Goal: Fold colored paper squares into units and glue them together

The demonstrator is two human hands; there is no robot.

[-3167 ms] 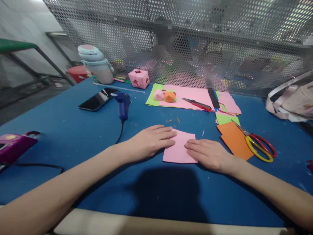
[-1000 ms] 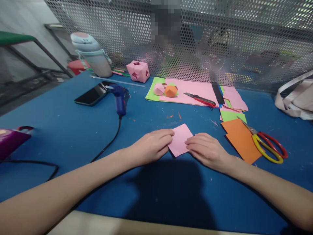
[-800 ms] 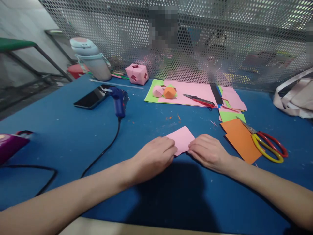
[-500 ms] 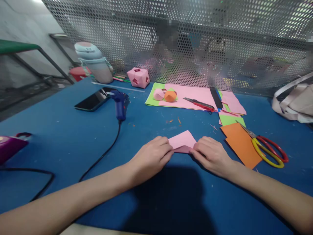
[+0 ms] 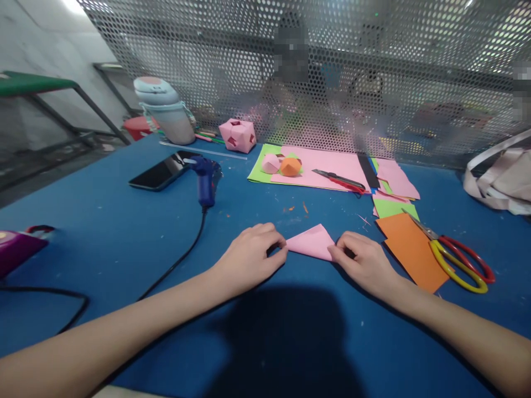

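Observation:
A small pink paper (image 5: 310, 243), folded into a triangle, lies flat on the blue table (image 5: 124, 221) in front of me. My left hand (image 5: 249, 260) pinches its left corner with curled fingers. At the right corner my right hand (image 5: 365, 262) does the same, thumb and forefinger pressed on the paper's tip. Both hands rest on the table.
Orange paper (image 5: 410, 249) and red-yellow scissors (image 5: 460, 257) lie to the right. Farther back are pink and green sheets (image 5: 327, 163), two paper balls (image 5: 282, 165), a utility knife (image 5: 340, 179), a pink paper cube (image 5: 237, 134), a blue glue gun (image 5: 205, 177), a phone (image 5: 160, 172) and a bottle (image 5: 166, 110). A mesh screen (image 5: 373, 72) closes the back.
The flat pink square was turned to a diamond and its near corner folded up onto the far one, making a triangle. Both hands slid outward to its side corners.

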